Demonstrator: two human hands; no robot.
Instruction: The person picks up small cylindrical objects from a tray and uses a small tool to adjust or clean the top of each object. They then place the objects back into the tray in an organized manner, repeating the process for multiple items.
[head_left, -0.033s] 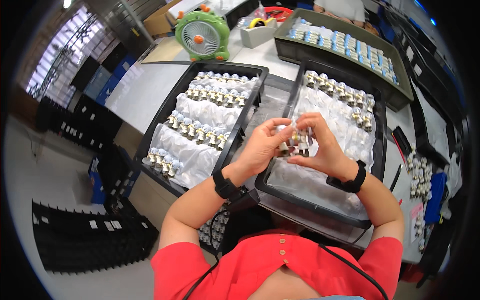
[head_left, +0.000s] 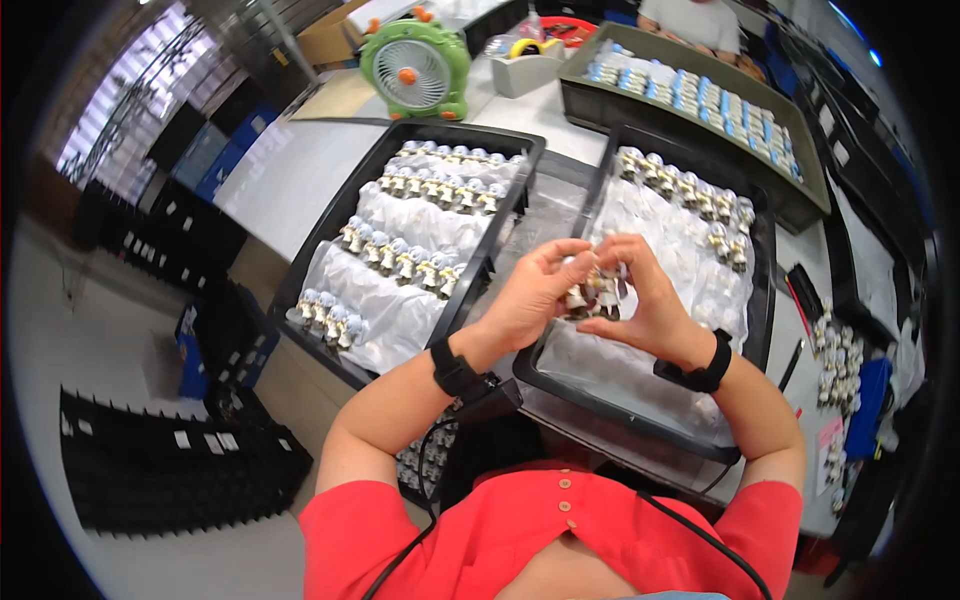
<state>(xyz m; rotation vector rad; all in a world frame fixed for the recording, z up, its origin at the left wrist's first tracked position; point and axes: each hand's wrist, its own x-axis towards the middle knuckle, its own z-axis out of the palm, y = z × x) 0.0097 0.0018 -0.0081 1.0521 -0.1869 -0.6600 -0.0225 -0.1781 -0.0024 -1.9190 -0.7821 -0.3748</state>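
Over the right-hand black tray, my two hands meet around small painted figurines in white, gold and dark colours. My left hand pinches one between thumb and fingers. Curled round the other side, my right hand has its fingertips and thumb on a figurine as well. Fingers cover part of these figurines and their details are blurred. Beneath them, white sheeting lines the tray, and rows of similar grey-haired figurines stand toward its far end.
To the left, another black tray holds several rows of figurines on white sheeting. An olive bin of blue-and-white pieces stands at the back, near another person. A green fan and tape dispenser are behind. Loose figurines lie at right.
The whole view has shifted slightly. Both hands stay together at the figurines, with only a very small movement of the fingers.
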